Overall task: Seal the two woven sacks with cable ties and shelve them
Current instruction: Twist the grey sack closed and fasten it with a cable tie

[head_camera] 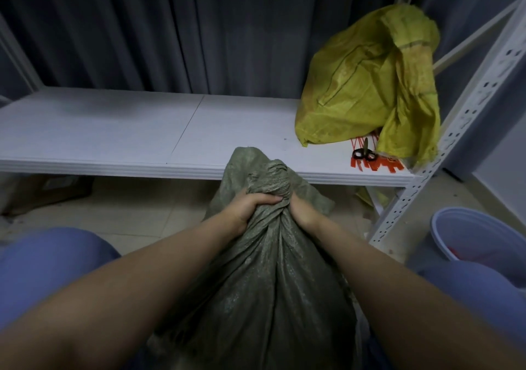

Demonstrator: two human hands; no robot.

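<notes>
Green sack (264, 284), near: left hand (250, 207) and right hand (303, 211) clenched around its bunched neck for tying; cable ties (378, 164) far right on shelf (113, 130).

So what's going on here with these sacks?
A person's left hand and right hand are both squeezing the twisted neck of a grey-green woven sack in front of a white shelf. No tie shows on it. A yellow sack already sits on the shelf, beside red cable ties and scissors.
</notes>
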